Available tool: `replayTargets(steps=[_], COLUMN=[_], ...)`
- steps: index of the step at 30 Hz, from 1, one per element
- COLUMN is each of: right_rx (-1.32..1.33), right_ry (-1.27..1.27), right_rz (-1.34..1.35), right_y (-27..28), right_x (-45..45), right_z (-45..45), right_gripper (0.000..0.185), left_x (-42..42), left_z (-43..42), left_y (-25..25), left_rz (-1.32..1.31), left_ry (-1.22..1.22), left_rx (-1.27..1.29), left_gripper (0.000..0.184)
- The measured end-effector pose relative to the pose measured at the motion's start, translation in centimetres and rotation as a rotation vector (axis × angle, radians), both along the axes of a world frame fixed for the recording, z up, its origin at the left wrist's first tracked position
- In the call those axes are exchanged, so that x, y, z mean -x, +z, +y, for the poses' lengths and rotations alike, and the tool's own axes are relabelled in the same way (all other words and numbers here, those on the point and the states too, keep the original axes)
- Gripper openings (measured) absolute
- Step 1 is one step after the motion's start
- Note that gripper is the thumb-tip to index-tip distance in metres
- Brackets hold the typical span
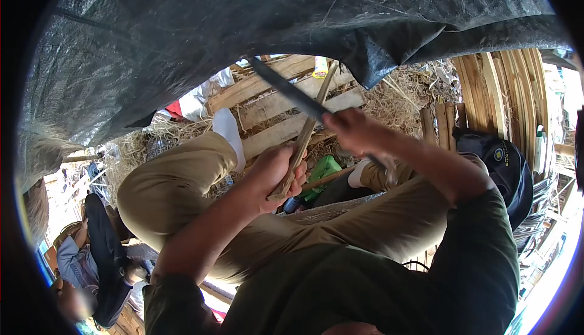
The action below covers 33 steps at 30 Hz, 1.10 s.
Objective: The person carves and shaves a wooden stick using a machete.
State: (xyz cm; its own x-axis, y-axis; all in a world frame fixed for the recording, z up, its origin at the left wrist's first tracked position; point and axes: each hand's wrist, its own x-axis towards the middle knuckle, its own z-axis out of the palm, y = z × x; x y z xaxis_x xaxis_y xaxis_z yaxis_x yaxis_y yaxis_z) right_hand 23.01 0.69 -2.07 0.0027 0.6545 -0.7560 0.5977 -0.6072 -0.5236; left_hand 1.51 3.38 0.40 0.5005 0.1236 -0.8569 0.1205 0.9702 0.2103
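My left hand point(275, 169) is closed around the lower part of a split strip of wood or bamboo point(310, 125), which slants up and away from me. My right hand point(354, 132) grips a machete point(286, 90) whose long dark blade points up and to the left. The blade crosses the strip above my left hand; whether its edge touches the wood I cannot tell. Part of the machete's handle shows below my right fist, slightly blurred. Both hands are above my lap, between my spread knees.
A dark tarp point(182, 25) hangs low in front. Wooden planks point(267, 111) and straw point(401, 101) lie beneath it. Long wood slats point(502, 92) stand at right, near a dark backpack point(511, 168). A green plastic bag point(325, 172) lies between my legs. Another person point(100, 262) sits at lower left.
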Motion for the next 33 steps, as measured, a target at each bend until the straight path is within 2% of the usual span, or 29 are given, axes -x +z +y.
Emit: replayTargets(steps=[3,5,6,7,10,11,14,15,18,19,20,22,26,28,30,32,33], right_rx=[-0.11,-0.306,-0.405,-0.074,-0.16,-0.275,-0.135,-0.149,-0.036,-0.03,-0.069,-0.351,-0.038,0.005,-0.218,-0.082,-0.047], right_ry=[0.133,0.262,0.328,0.116,0.011,0.075,0.065,0.104,-0.002,-0.115,0.011,0.075,0.039,-0.057,0.113,0.041,0.057], right_rz=[0.13,0.041,-0.004,-0.041,-0.065,0.072,0.048,0.035,-0.029,-0.025,0.053,0.023,0.007,0.001,0.051,0.045,0.016], right_y=[2.5,-3.0,-2.8,-1.5,-2.0,-2.1,-1.3,-3.0,-4.3,-3.0,-1.1,-2.1,-2.4,-3.3,-4.9,-0.8,-1.9], right_x=[1.3,-1.4,-1.6,-2.3,-1.0,-0.3,-1.0,-2.0,-3.7,-1.7,-0.8,-0.7,-2.6,-1.9,-1.0,-0.7,-1.6], right_z=[-0.8,-0.9,0.1,0.8,-0.8,-1.7,-1.0,-0.4,1.0,0.3,-0.2,-1.0,1.0,0.4,-1.1,-0.2,0.3], right_gripper=[0.052,0.053,0.053,0.054,0.055,0.054,0.054,0.054,0.053,0.051,0.052,0.053,0.055,0.055,0.056,0.056,0.056], left_x=[-0.4,-0.1,-0.1,0.1,-0.2,-0.2,-0.2,-0.1,0.3,0.3,0.3,0.5,0.8,0.7,0.7,0.9,0.8], left_z=[-0.4,-0.4,-0.3,-0.1,0.1,-0.2,-0.4,-0.4,0.0,0.3,0.3,0.0,0.1,0.5,0.0,0.0,0.2], left_y=[0.6,-0.3,-0.2,-0.2,0.4,0.9,0.8,0.5,-0.4,-0.1,0.4,0.6,-0.2,0.0,0.7,0.5,0.2], left_rz=[0.022,-0.012,-0.012,-0.01,0.007,0.021,0.007,-0.013,-0.088,-0.083,-0.076,-0.065,-0.087,-0.092,-0.071,-0.087,-0.078], left_ry=[0.008,0.03,0.035,0.039,0.019,0.003,-0.005,0.011,0.086,0.064,0.052,0.052,0.062,0.047,0.027,0.033,0.03], left_rx=[0.02,0.052,0.059,0.068,0.048,0.033,0.051,0.064,0.123,0.105,0.096,0.105,0.119,0.097,0.095,0.122,0.117], left_gripper=[0.015,0.014,0.014,0.013,0.011,0.01,0.01,0.01,0.009,0.009,0.009,0.008,0.009,0.009,0.009,0.009,0.01])
